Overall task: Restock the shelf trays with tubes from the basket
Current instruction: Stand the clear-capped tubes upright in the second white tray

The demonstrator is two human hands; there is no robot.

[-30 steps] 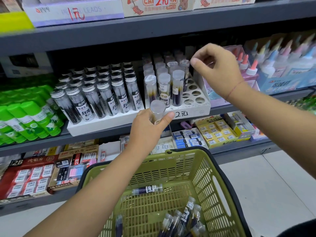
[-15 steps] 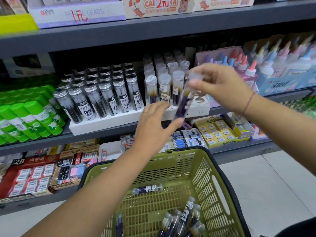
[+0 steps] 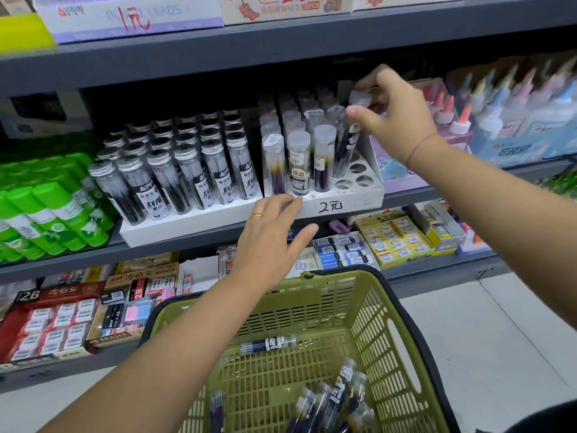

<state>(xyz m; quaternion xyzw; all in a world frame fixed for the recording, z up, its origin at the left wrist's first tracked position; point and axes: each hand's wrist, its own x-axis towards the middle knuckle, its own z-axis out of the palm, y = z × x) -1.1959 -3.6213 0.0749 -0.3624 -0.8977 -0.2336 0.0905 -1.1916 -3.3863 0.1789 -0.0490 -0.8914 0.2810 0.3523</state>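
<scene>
In the lower centre, the green basket point(image 3: 368, 323) holds loose tubes point(image 3: 340, 392). Above it, mid-frame, the left hand point(image 3: 268, 235) is flat with fingers spread, holding nothing, its fingertips at the front edge of the white tray point(image 3: 359, 200). In the upper right, the right hand point(image 3: 396, 120) pinches a tube point(image 3: 350, 139) by its cap over the tray's right side.

Single head view, looking forward-down, close on shelf point(image 3: 218, 235) and basket point(image 3: 406, 323).

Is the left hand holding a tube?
No, the left hand is open and empty near the tray front; the right hand pinches the tube.
</scene>
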